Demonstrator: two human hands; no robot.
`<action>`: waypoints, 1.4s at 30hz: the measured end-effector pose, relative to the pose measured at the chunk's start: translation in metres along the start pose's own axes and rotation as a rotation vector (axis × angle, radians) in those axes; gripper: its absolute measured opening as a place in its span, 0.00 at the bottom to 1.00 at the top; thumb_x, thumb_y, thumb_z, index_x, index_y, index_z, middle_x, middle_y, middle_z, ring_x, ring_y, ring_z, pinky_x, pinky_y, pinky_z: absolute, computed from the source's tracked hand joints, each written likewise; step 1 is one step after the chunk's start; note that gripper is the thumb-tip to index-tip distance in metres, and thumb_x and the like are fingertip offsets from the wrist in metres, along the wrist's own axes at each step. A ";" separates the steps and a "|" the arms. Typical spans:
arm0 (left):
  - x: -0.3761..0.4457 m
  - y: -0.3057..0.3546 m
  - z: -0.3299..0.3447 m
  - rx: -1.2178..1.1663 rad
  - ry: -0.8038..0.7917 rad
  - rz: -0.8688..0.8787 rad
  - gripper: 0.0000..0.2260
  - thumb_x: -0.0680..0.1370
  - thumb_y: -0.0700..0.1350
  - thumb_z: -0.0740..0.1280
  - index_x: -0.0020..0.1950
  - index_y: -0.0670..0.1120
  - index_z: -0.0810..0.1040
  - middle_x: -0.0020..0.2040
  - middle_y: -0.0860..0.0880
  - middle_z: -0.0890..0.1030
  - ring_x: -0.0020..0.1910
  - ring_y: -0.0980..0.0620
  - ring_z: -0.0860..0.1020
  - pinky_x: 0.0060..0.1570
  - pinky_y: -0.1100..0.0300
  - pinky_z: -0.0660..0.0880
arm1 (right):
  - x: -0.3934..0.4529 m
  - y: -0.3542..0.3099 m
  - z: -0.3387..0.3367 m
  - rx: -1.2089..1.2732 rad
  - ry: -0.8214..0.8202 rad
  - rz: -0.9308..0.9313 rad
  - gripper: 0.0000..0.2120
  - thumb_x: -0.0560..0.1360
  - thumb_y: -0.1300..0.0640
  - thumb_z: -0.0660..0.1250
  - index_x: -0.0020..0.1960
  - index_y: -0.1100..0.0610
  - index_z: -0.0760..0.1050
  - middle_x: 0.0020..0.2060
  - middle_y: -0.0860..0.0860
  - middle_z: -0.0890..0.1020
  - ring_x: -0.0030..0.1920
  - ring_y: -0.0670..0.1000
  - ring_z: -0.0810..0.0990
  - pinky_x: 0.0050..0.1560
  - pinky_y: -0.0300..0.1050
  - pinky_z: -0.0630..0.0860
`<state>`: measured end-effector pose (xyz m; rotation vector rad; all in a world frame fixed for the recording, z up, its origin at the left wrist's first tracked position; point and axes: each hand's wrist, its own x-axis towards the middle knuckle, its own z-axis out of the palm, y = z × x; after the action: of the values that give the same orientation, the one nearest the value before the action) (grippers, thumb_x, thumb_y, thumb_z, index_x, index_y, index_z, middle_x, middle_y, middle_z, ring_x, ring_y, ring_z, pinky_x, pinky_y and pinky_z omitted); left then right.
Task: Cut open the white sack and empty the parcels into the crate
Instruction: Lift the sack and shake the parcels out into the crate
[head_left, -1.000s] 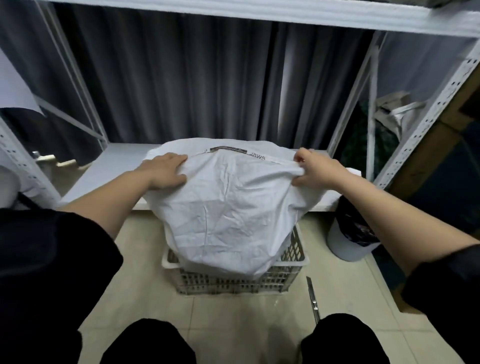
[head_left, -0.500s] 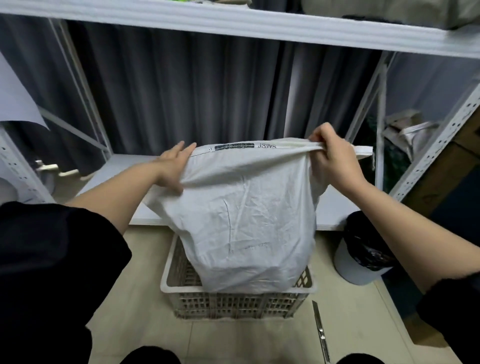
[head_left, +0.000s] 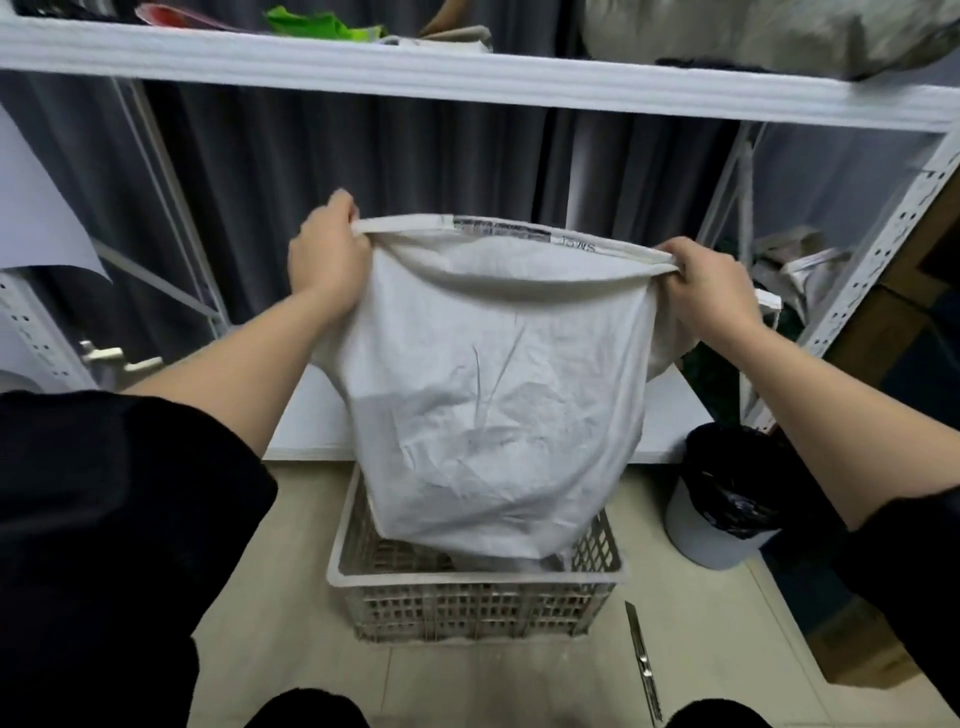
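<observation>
Holding the white sack (head_left: 498, 395) upside down over the crate (head_left: 475, 608), seamed hem uppermost and stretched level between both hands. Gripping the left end of that hem with the left hand (head_left: 324, 254), fingers curled round the fabric and thumb tucked over the band. Pinching the right end with the right hand (head_left: 706, 291), knuckles bunched and fingers closed on the hem. Hanging slack below the hem, wrinkled, with the lower mouth dipping inside the crate rim. Showing a strip of dark printed lettering along the far side of the hem. Glimpsing pale and grey shapes, likely parcels (head_left: 498, 561), inside the crate just under the sack's mouth, too hidden to count. Sitting on the tiled floor (head_left: 280, 587), the perforated plastic crate directly in front of the knees. Lying on the floor just right of the crate, a slim utility knife (head_left: 643, 660), apart from both hands. Standing further right, a round bin (head_left: 722, 499) lined with a black bag. Running behind the sack, a low white shelf board (head_left: 306, 415) of the metal rack, and above it a higher shelf (head_left: 467, 78) carrying bags and a green item. Hanging behind the rack, a dark grey curtain (head_left: 291, 197).
</observation>
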<state>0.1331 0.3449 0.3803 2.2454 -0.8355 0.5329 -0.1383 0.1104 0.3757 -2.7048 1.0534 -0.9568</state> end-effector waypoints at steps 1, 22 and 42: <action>0.005 0.007 -0.010 0.004 -0.018 0.004 0.07 0.77 0.38 0.55 0.52 0.43 0.70 0.51 0.39 0.77 0.45 0.41 0.72 0.42 0.52 0.64 | 0.002 0.001 -0.004 -0.036 -0.026 0.010 0.16 0.75 0.62 0.56 0.59 0.55 0.75 0.53 0.58 0.82 0.55 0.63 0.76 0.52 0.54 0.69; 0.010 -0.002 -0.047 0.047 -0.051 -0.145 0.08 0.78 0.42 0.57 0.56 0.44 0.70 0.53 0.40 0.77 0.51 0.36 0.75 0.45 0.50 0.69 | 0.016 -0.035 -0.031 -0.154 -0.071 -0.008 0.05 0.74 0.61 0.55 0.48 0.56 0.69 0.48 0.62 0.79 0.48 0.65 0.77 0.40 0.50 0.67; -0.021 -0.051 -0.026 0.111 -0.204 -0.316 0.13 0.79 0.38 0.48 0.61 0.39 0.65 0.57 0.34 0.75 0.55 0.33 0.73 0.47 0.47 0.68 | -0.006 -0.001 0.009 0.040 -0.309 0.206 0.16 0.76 0.45 0.60 0.57 0.54 0.67 0.49 0.56 0.78 0.48 0.59 0.74 0.47 0.52 0.71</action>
<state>0.1495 0.4015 0.3632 2.5024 -0.5404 0.2089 -0.1359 0.1142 0.3656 -2.5381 1.1989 -0.5016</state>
